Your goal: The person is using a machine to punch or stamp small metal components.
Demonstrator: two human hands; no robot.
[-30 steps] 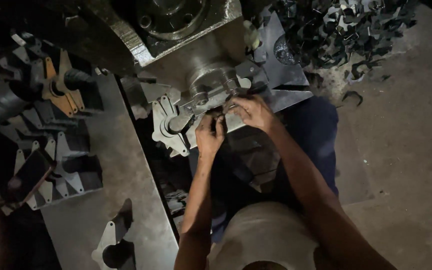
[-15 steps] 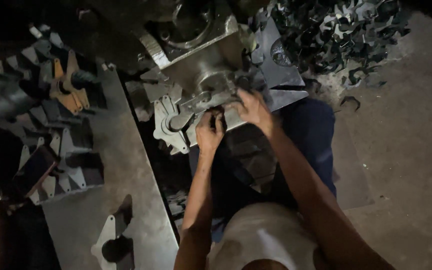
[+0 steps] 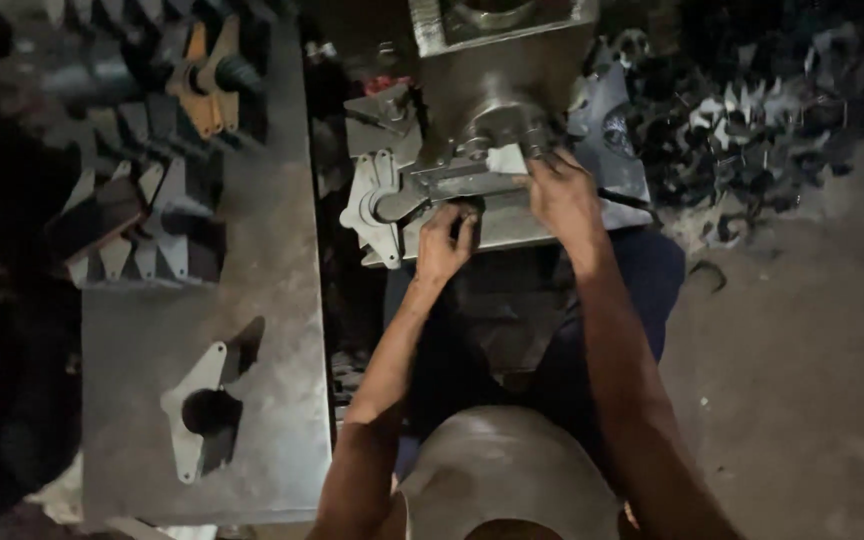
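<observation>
Grey steel bracket plate (image 3: 377,205) lies flat on the press bed (image 3: 512,225), beneath the machine's ram block (image 3: 497,70); left hand (image 3: 444,243) curls its fingers against the bed's front edge, just right of the plate; right hand (image 3: 562,195) pinches a small pale piece (image 3: 507,160) under the ram; similar plates stand in rows on the metal table (image 3: 272,330) at left, one lone plate (image 3: 197,410) nearer; scrap offcuts (image 3: 752,120) heap at right.
</observation>
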